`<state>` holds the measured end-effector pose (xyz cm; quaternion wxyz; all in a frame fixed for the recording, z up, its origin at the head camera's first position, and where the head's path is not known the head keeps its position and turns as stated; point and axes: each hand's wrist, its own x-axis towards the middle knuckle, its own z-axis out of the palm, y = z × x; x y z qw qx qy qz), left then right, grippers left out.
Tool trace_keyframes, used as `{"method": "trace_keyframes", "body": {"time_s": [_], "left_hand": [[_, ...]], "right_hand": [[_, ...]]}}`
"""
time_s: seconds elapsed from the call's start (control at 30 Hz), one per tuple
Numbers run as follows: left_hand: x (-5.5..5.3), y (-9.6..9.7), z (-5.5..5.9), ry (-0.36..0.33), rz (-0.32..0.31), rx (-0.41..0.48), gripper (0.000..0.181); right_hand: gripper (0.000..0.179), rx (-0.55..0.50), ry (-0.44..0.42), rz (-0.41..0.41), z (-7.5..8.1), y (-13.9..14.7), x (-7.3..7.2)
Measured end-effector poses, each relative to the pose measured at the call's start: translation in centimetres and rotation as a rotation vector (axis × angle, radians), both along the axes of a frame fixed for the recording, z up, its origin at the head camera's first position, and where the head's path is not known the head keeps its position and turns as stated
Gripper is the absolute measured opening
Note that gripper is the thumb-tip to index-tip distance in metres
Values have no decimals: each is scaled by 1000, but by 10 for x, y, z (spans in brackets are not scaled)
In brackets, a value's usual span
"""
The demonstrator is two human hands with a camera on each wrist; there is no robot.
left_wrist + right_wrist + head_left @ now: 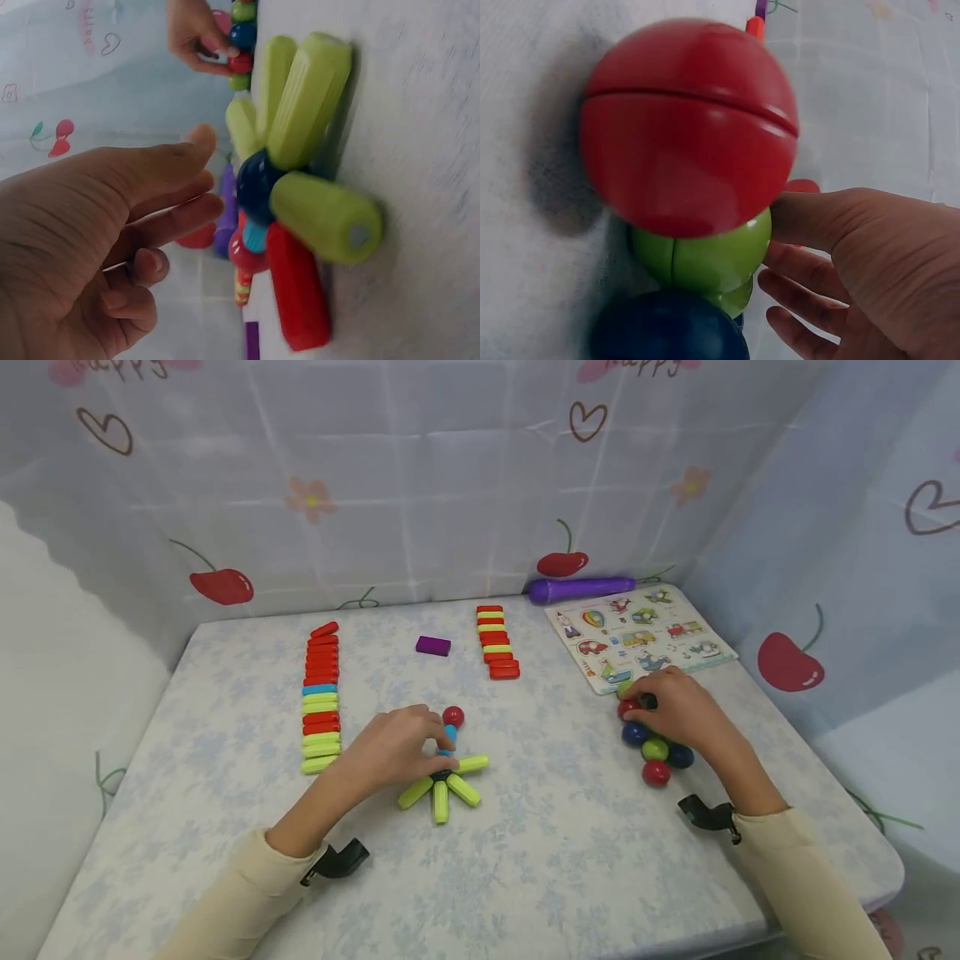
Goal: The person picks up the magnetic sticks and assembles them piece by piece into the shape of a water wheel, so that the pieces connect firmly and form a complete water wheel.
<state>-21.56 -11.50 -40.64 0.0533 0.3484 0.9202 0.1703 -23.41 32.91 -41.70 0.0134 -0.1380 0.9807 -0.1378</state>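
Note:
In the head view my left hand is over a dark blue ball with yellow-green sticks spread out from it. The left wrist view shows the thumb and fingers relaxed and apart from the ball, holding nothing. A red stick also joins this ball, hidden under the hand in the head view. A light-blue stick leads to a red ball. My right hand pinches a red ball in a cluster with blue balls, green balls and another red ball.
Left stands a long column of red, yellow-green and blue sticks. A shorter column of sticks lies at the back, beside a purple block. A purple cylinder lies behind a picture board at the back right.

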Motion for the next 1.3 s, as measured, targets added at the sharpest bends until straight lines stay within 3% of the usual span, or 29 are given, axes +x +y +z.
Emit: {"method": "trace_keyframes", "body": {"time_s": [0.2, 0.33, 0.6, 0.87, 1.0, 1.3], "left_hand": [[5, 11, -12, 28, -29, 17, 26], [6, 15, -18, 11, -17, 26, 27], [6, 18, -21, 4, -3, 56, 23], [5, 18, -21, 0, 31, 60, 24], [4, 17, -20, -3, 35, 68, 23], [0, 11, -21, 23, 42, 71, 27]], "right_hand": [[26, 2, 50, 32, 4, -11, 1], [30, -60, 78, 77, 9, -31, 5], [30, -214, 54, 312, 13, -97, 16], [26, -244, 13, 529, -4, -141, 15], [27, -249, 9, 569, -8, -152, 10], [28, -236, 14, 569, -10, -159, 2]]}}
